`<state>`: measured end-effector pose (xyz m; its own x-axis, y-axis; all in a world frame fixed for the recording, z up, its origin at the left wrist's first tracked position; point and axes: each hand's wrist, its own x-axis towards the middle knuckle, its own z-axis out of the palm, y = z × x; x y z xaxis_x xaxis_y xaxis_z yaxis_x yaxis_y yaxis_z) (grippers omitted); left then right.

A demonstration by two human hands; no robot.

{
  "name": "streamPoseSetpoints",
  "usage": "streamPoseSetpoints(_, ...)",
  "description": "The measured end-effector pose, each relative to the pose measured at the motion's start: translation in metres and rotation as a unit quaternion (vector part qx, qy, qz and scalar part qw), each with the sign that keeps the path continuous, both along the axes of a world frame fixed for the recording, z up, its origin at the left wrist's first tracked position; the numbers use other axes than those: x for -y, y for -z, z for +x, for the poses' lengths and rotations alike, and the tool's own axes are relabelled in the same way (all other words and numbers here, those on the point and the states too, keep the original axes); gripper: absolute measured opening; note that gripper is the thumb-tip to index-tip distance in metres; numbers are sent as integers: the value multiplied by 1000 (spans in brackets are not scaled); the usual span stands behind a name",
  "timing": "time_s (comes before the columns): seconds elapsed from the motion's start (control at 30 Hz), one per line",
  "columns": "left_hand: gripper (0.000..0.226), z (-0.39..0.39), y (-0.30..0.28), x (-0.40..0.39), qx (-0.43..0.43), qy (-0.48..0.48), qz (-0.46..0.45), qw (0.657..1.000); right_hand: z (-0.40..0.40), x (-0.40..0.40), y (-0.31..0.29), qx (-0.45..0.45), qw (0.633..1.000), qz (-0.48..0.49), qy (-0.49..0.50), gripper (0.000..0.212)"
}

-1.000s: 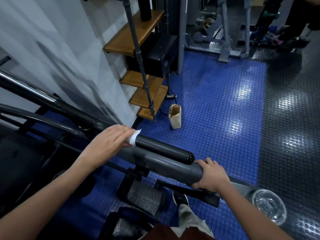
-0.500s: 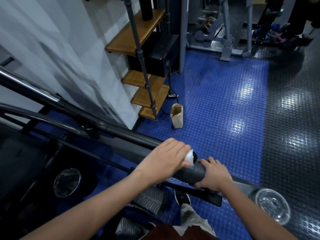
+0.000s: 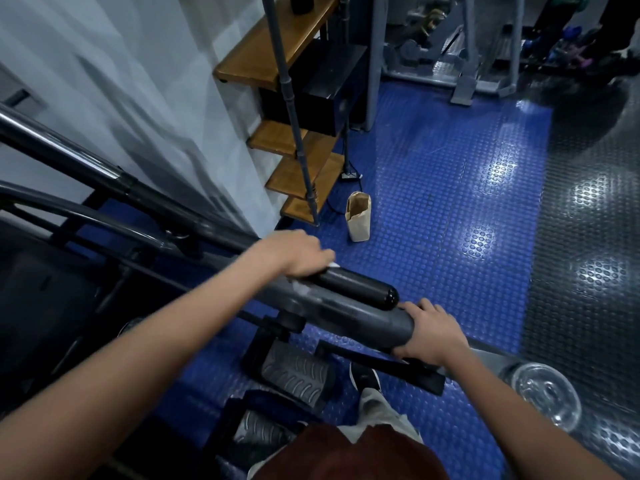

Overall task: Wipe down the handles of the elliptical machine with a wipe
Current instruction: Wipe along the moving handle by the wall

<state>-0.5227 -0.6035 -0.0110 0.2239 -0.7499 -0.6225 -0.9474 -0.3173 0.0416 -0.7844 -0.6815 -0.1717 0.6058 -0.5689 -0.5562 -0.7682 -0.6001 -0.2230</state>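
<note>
Over blue floor (image 3: pixel 433 209), both hands grip handles slanting lower-right, left (image 3: pixel 298 254) pressing wipe (image 3: pixel 333 265).

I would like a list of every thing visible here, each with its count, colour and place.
handle: 1, black, centre, its rounded end toward the right
second handle: 1, dark grey, just below the black one
wipe: 1, white, under the left hand on the black handle
pedals: 2, grey and black, lower centre
paper bag: 1, brown, upright on the blue floor
steps: several, wooden, upper centre
floor: blue studded, grey at right
left hand: grips the wipe
right hand: holds the grey handle's end
</note>
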Motion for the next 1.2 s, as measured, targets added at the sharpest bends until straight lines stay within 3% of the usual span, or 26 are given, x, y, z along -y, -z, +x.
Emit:
streamPoseSetpoints(0.2, 78, 69, -2, -22, 55, -91, 30, 994, 0, -1, -3, 4, 1000, 0, -2, 102)
streamPoseSetpoints(0.37, 58, 12, -11, 2, 33, -80, 65, 994, 0, -2, -6, 5, 1000, 4, 0, 100)
streamPoseSetpoints(0.47, 57, -39, -3, 21, 2, 0, 59, 998, 1, -2, -5, 3, 1000, 2, 0, 98)
streamPoseSetpoints(0.63, 44, -112, 2, 22, -2, 73, -83, 994, 1, -4, -3, -5, 1000, -13, -2, 99)
streamPoseSetpoints(0.7, 41, -105, 9, 3, 32, 130, -192, 972, 1, -3, -3, -2, 1000, -10, -1, 99)
streamPoseSetpoints(0.8, 45, -66, 18, -23, 19, 98, -269, 958, 0, -1, -2, 5, 1000, -1, -4, 98)
streamPoseSetpoints(0.9, 47, 2, 17, -41, 135, 160, -226, 951, -1, 0, -1, 6, 1000, 3, -5, 98)
streamPoseSetpoints(0.97, 34, 48, 6, -49, 223, 214, -118, 944, -1, 0, -1, 6, 1000, 4, -5, 99)
streamPoseSetpoints(1.03, 35, 75, 0, -50, 230, 151, -8, 961, -1, 0, 0, 7, 1000, 5, -4, 98)
streamPoseSetpoints(1.13, 73, 88, 6, -25, 107, -48, 57, 992, -1, 0, -1, 10, 1000, 4, -3, 97)
streamPoseSetpoints(1.2, 57, 64, 2, -6, 7, -125, 96, 987, -1, -1, -1, 12, 1000, 6, 0, 97)
